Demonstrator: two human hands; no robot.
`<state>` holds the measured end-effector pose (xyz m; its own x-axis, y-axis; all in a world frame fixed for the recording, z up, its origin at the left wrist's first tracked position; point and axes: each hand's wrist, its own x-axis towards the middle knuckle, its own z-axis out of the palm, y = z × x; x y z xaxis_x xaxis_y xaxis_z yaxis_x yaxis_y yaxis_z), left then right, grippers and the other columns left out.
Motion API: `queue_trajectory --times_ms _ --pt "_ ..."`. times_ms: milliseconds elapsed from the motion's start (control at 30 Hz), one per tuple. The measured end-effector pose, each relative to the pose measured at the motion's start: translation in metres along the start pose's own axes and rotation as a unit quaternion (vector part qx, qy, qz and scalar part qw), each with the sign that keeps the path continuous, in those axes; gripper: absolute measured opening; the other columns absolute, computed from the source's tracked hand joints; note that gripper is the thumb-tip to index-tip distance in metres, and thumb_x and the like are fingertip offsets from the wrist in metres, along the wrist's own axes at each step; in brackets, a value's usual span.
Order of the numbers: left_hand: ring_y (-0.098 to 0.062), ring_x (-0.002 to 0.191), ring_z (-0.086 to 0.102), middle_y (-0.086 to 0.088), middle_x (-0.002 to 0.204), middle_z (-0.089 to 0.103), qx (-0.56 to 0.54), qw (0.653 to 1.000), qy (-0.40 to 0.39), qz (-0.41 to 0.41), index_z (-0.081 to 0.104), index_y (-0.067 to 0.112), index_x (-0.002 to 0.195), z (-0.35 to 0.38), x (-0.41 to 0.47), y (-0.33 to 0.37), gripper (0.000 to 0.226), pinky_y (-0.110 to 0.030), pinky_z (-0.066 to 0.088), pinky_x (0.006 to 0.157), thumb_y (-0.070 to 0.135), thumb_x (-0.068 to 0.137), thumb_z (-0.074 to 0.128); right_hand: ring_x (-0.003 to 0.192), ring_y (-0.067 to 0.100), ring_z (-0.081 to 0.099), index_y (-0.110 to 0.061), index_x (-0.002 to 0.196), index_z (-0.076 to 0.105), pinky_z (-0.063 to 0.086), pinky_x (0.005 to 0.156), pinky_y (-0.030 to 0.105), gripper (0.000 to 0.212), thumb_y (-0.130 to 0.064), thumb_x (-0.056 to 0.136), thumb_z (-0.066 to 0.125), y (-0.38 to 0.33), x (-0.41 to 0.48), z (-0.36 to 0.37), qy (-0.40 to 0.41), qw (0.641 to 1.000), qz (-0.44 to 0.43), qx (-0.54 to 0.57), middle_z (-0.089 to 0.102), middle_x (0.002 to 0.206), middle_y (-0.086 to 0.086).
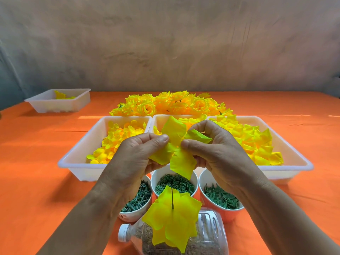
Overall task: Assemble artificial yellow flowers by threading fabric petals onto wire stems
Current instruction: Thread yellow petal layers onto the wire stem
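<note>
Both hands are raised close together over the trays. Left hand (139, 153) and right hand (217, 150) each pinch the same loose fabric petal piece (174, 133) between thumb and fingers, near its middle. The lobes splay up, right and down from the pinch.

The piece is not yet on the stem. The wire stem (172, 197) stands upright below the hands, with threaded petals (173, 214) already sitting low on it. It seems to be stuck into a clear plastic bottle (207, 234) that lies on its side, part-filled with brown grit.

Step in hand (judgement): find and open the centre hole, then lower the piece onto the wire tip.
- Pull the fabric flat at the centre so the hole shows; I cannot see it now.
- Come down straight along the wire, since a slanted approach may bend it or tear the fabric.
- Turn the lobes to fall between those of the layer below.
- The fabric looks thin and limp, so grip lightly.

Around the stem, three cups (230, 216) hold green plastic fittings (174, 183). Behind them stand three white trays (82, 170) of petals, then a heap of finished flowers (171, 103). A fourth tray (55, 105) sits far left on the orange tablecloth (36, 181).
</note>
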<state>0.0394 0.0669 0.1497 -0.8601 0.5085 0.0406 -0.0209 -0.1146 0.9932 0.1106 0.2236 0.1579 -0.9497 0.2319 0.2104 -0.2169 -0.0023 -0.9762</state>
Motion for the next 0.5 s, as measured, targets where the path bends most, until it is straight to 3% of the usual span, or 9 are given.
queue_trajectory --times_ms 167,300,367,500 --pt "-0.014 0.066 0.069 -0.002 0.077 0.072 -0.014 1.000 -0.016 0.006 0.075 0.026 0.068 -0.001 -0.010 0.010 0.019 -0.029 0.059 0.062 0.039 0.053 0.077 0.067 0.026 0.064 -0.014 0.093 0.058 0.054 0.058 0.040 0.018 -0.002 0.083 0.068 -0.008 -0.007 0.005 -0.021 0.999 0.016 0.028 0.065 0.088 0.013" --pt "-0.018 0.067 0.069 -0.006 0.084 0.074 0.005 1.000 -0.025 -0.002 0.077 0.025 0.080 -0.004 -0.019 0.014 0.030 -0.034 0.056 0.066 0.015 0.054 0.086 0.055 0.014 0.060 -0.016 0.089 0.058 0.049 0.046 0.025 0.020 0.001 0.083 0.067 -0.010 -0.015 0.011 -0.034 0.997 0.037 0.056 0.065 0.075 0.004" --pt "-0.021 0.069 0.069 -0.010 0.088 0.074 0.000 1.000 -0.019 -0.009 0.074 0.018 0.093 -0.005 -0.023 0.014 0.034 -0.036 0.055 0.070 0.021 0.060 0.076 0.053 0.012 0.061 -0.015 0.089 0.057 0.049 0.046 0.023 0.020 0.002 0.084 0.066 -0.010 -0.018 0.013 -0.046 0.996 0.044 0.061 0.066 0.069 0.002" --pt "-0.025 0.070 0.069 -0.016 0.088 0.072 0.028 0.999 -0.010 -0.029 0.063 0.012 0.114 -0.009 -0.030 0.013 0.060 -0.034 0.053 0.064 0.021 0.056 0.075 0.042 0.003 0.055 -0.014 0.090 0.057 0.042 0.040 0.015 0.020 0.005 0.085 0.063 -0.007 -0.023 0.015 -0.069 0.993 0.062 0.066 0.062 0.056 -0.007"
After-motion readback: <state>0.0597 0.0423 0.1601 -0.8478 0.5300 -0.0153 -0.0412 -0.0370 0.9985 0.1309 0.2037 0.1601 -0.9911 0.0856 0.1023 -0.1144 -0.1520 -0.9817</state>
